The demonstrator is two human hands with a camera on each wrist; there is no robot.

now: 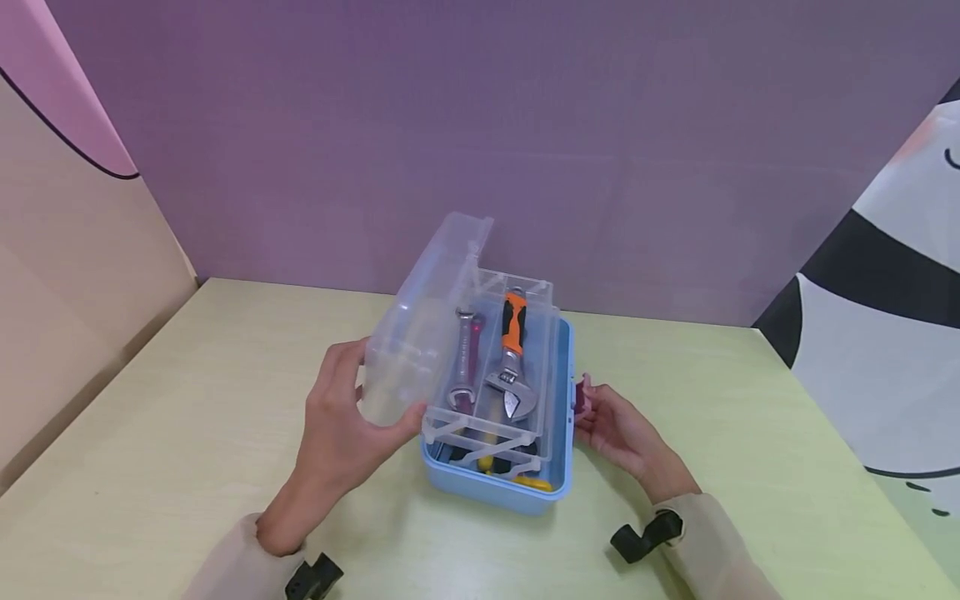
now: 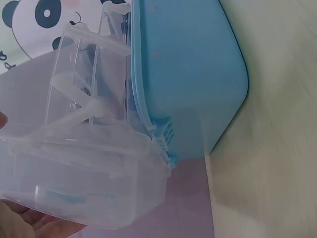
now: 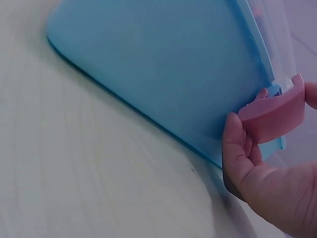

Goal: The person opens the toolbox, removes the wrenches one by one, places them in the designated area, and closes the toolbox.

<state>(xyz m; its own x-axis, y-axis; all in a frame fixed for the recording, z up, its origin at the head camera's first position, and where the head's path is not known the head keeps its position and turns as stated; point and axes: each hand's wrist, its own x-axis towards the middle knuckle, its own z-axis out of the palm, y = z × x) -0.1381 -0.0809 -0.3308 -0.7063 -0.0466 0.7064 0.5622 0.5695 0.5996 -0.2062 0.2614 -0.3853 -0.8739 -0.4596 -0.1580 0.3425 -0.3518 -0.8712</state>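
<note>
A light blue toolbox [image 1: 491, 492] stands on the table with its clear lid [image 1: 420, 325] raised and leaning to the left. My left hand [image 1: 341, 425] grips the lid's edge, thumb at the near corner and fingers round the outer side. At the box's right side, my right hand [image 1: 618, 432] holds the pink latch [image 3: 275, 116] between thumb and fingers. In the clear upper tray [image 1: 487, 421] lie an adjustable wrench [image 1: 513, 333] with an orange and black handle and a combination wrench [image 1: 462, 358]. Beneath the tray, yellow-handled tools [image 1: 532, 482] show only in part.
The pale wooden table [image 1: 187, 400] spreads out on both sides of the box. A purple panel [image 1: 525, 150] rises behind it, and a panda-patterned panel [image 1: 885, 333] stands at the right. Black camera mounts [image 1: 647, 536] sit on both wrists.
</note>
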